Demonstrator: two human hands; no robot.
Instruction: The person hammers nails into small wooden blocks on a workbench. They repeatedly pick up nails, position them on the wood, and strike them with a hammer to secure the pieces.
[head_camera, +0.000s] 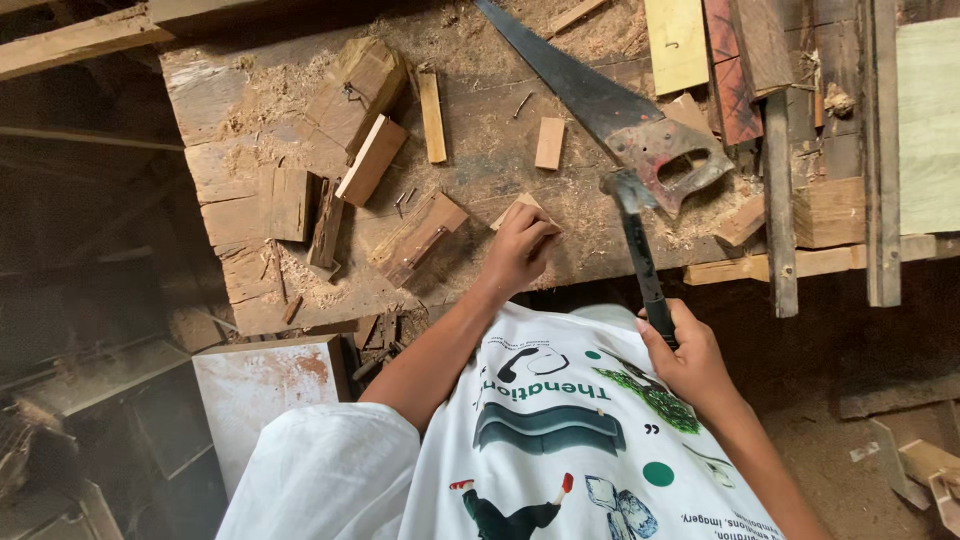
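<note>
A: What do the hands hold?

B: The right hand (688, 352) has its fingers closed round the dark handle of a hammer (638, 250), whose head hangs just beside the handsaw (612, 110) handle. The left hand (518, 250) pinches a small wooden block (522, 208) against the desk (480, 170), near its front edge.

A: Any containers?

B: I can see none; loose wood offcuts (372, 160), a short strip (431, 116), a little block (549, 143), bent nails (404, 199) and sawdust lie straight on the desk.
</note>
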